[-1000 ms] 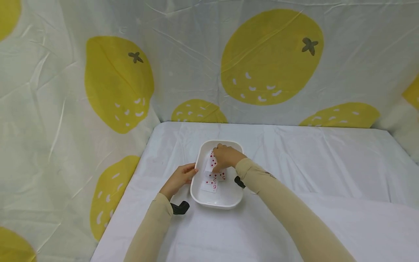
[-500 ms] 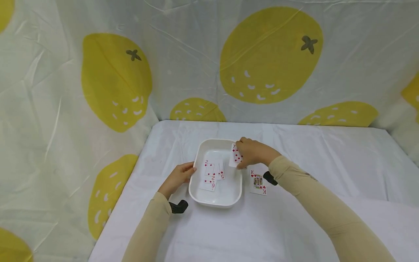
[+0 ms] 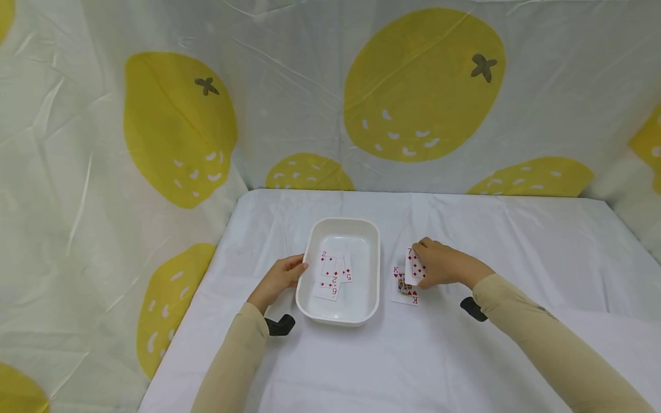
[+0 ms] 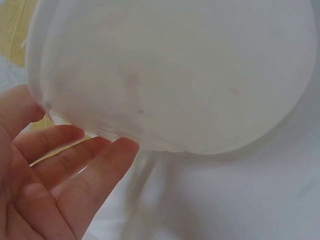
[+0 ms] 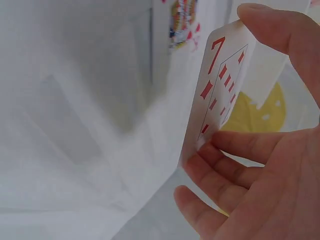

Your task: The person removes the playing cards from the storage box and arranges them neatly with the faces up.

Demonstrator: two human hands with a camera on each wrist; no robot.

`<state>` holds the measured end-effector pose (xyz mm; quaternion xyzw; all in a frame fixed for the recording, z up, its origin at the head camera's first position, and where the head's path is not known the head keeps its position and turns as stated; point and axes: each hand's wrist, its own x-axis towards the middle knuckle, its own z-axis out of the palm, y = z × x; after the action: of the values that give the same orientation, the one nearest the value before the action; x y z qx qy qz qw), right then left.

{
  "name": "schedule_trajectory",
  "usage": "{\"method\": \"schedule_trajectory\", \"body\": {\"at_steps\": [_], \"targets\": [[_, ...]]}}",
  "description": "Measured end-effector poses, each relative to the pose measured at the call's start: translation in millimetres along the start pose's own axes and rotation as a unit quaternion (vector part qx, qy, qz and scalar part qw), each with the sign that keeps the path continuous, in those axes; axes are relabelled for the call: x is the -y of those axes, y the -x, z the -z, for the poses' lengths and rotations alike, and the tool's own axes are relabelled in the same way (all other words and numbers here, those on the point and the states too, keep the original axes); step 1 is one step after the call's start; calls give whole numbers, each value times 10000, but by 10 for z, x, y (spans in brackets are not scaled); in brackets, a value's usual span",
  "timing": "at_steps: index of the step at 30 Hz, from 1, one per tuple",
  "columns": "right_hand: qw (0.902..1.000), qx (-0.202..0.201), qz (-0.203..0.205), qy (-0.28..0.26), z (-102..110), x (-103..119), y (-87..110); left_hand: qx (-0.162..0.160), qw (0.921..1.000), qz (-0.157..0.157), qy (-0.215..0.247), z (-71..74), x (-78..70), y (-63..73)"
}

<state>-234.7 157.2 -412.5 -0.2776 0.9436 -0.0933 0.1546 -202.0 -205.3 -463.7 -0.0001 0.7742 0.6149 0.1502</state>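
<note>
My left hand (image 3: 276,281) holds the left side of a white plastic tray (image 3: 376,275); in the left wrist view, the thumb is at its rim and the fingers touch the side below. Inside lie a two of diamonds (image 3: 329,267), a five of diamonds (image 3: 348,271) and a six (image 3: 325,293), partly overlapping. To the right of the tray, my right hand (image 3: 446,265) grips a seven of diamonds (image 3: 412,267) by its edges, thumb opposite fingers, as the right wrist view (image 5: 215,95) confirms. Just beneath, a king of hearts (image 3: 404,291) lies on the table, partly covered.
White cloth covers the table (image 3: 516,246). Behind it and along the left hangs a pale curtain (image 3: 289,103) printed with yellow lemons. A black strap end (image 3: 280,326) sticks out at the left wrist, and another (image 3: 473,308) at the right.
My right hand has lifted the seven of diamonds out of the tray and carried it right, over the king of hearts. My left hand has stayed at the tray's left side.
</note>
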Motion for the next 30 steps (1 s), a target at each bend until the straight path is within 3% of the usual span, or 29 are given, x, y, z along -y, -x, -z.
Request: {"method": "schedule_trajectory", "body": {"at_steps": [5, 9, 13, 17, 22, 30], "targets": [[9999, 109, -42, -115, -155, -150, 143, 61, 10000, 66, 41, 8, -21, 8], [9998, 89, -81, -188, -270, -237, 236, 199, 9998, 46, 14, 0, -129, 76], [9995, 167, -107, -258, -372, -285, 282, 257, 9997, 25, -41, -25, -254, 161], [9995, 216, -155, -189, -421, -302, 286, 224, 9997, 35, -44, -38, -283, 188], [9995, 224, -160, -126, -387, -302, 267, 210, 9997, 83, -33, -34, -266, 171], [9997, 107, -142, -163, -179, -228, 189, 6, 9999, 93, 41, -8, -7, 11]]}}
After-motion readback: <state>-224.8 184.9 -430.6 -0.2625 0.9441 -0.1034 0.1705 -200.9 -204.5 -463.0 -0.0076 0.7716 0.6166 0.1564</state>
